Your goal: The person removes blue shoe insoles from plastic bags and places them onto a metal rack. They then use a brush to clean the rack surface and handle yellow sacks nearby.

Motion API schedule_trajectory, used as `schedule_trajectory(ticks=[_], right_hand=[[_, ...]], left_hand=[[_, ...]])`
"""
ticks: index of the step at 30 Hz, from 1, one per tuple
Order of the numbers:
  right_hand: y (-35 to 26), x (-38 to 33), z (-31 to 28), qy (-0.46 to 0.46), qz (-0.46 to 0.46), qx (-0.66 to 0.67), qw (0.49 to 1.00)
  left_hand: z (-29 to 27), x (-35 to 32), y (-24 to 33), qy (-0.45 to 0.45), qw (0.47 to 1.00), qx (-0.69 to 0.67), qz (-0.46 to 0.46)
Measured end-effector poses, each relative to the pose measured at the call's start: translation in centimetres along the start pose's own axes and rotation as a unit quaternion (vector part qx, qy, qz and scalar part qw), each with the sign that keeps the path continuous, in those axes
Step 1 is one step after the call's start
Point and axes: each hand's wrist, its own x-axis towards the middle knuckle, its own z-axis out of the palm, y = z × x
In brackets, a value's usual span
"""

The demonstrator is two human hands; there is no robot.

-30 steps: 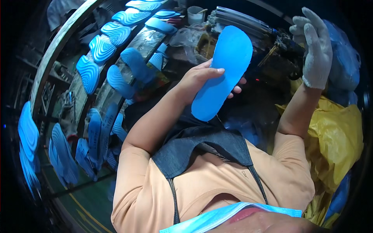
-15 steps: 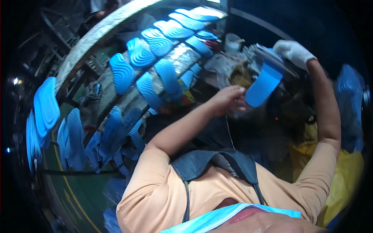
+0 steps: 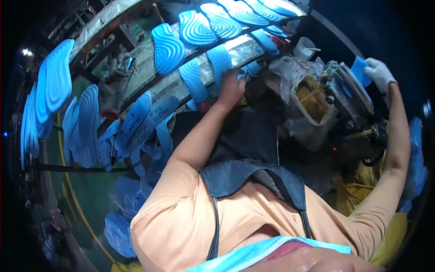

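Note:
Blue ridged shoe insoles lie in rows on the bench at the upper middle. My bare left hand point(image 3: 232, 88) is at the bench's near edge, its fingers closed at the lower end of one blue insole point(image 3: 219, 60); that end is hidden behind the hand. At the far right, my white-gloved right hand point(image 3: 379, 72) holds another blue insole point(image 3: 360, 71), smooth side showing, beside a machine point(image 3: 353, 90) with a shiny, pale roller-like part. Part of this insole is hidden behind the machine.
A plastic-lined bin point(image 3: 312, 99) with yellowish-brown contents stands between my arms. A white cup point(image 3: 304, 49) is behind it. Insoles hang in bunches point(image 3: 88, 124) at the left, near a dark grey glove point(image 3: 115, 86). Yellow sacks point(image 3: 355, 195) lie at the lower right.
My left hand has left the insole at the machine and moved left to the bench insoles. My right hand has carried its insole right, behind the machine. The view has shifted.

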Motion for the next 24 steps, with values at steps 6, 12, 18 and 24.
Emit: schedule_trajectory(ticks=[6, 12, 18, 24], right_hand=[[-5.0, 4.1, -8.2, 0.122, -0.217, -0.031, 0.968], [-25.4, 2.6, -6.4, 0.179, -0.179, 0.335, 0.908], [-35.3, 14.8, -2.6, 0.236, -0.269, 0.057, 0.932], [-39.5, 23.9, 0.3, 0.279, -0.250, -0.242, 0.895]], left_hand=[[-0.5, 2.5, -4.3, 0.046, 0.964, 0.253, -0.073], [0.2, 2.5, -7.5, 0.046, 0.966, 0.244, -0.068], [1.1, 2.8, -6.8, -0.020, 0.971, 0.211, -0.107], [0.0, 3.5, -5.8, -0.050, 0.968, 0.201, -0.144]])
